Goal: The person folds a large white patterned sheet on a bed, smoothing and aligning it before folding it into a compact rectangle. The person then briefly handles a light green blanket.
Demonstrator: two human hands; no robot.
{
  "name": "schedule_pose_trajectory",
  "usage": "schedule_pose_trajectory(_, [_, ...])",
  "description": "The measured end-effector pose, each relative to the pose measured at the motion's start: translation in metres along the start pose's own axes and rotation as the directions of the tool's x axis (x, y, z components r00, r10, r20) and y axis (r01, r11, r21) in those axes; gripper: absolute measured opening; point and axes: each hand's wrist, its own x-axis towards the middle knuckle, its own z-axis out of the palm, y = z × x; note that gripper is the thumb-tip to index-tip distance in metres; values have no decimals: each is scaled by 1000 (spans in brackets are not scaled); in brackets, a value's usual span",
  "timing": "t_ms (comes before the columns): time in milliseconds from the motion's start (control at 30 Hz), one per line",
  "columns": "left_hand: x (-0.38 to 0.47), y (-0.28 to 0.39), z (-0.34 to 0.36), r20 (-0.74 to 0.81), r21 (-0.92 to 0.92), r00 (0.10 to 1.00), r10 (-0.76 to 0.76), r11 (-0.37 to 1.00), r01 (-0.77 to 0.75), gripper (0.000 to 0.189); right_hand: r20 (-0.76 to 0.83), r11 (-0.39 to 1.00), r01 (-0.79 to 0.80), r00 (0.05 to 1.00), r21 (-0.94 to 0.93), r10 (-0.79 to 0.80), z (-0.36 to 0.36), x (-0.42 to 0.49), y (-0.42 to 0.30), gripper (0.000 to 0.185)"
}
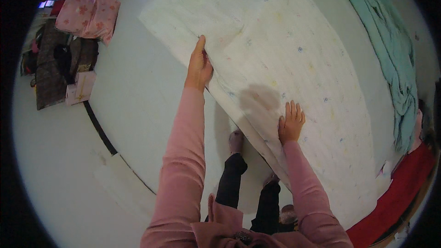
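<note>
A large white quilt with a small scattered print in blue, yellow and pink lies spread before me. Its near edge runs slantwise from the upper left to the lower right, with a layer folded along it. My left hand grips this edge, thumb on top and the other fingers hidden beneath the cloth. Palm down, my right hand rests on the quilt's upper face a little in from the edge, fingers extended and slightly apart, grasping nothing. Shallow creases cross the cloth near the left hand.
A crumpled green cloth lies along the right side, above a red strip of fabric. At upper left are a folded pink patterned bedding piece and a pale pink box. My feet stand beside the quilt's edge.
</note>
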Motion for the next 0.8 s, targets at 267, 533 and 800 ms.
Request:
schedule_pose_trajectory(267, [28,49,7,-170,452,902,397,845,-287,23,42,999,-10,999,-45,12,7,1,0,58])
schedule_pose_trajectory(533, [40,45,-47,-208,88,974,96,993,-79,29,81,998,-14,996,-68,20,6,2,3,59])
schedule_pose_trajectory(800, [58,34,-45,-344,230,935,85,973,-4,33,57,998,7,998,-55,-4,3,0,3,61])
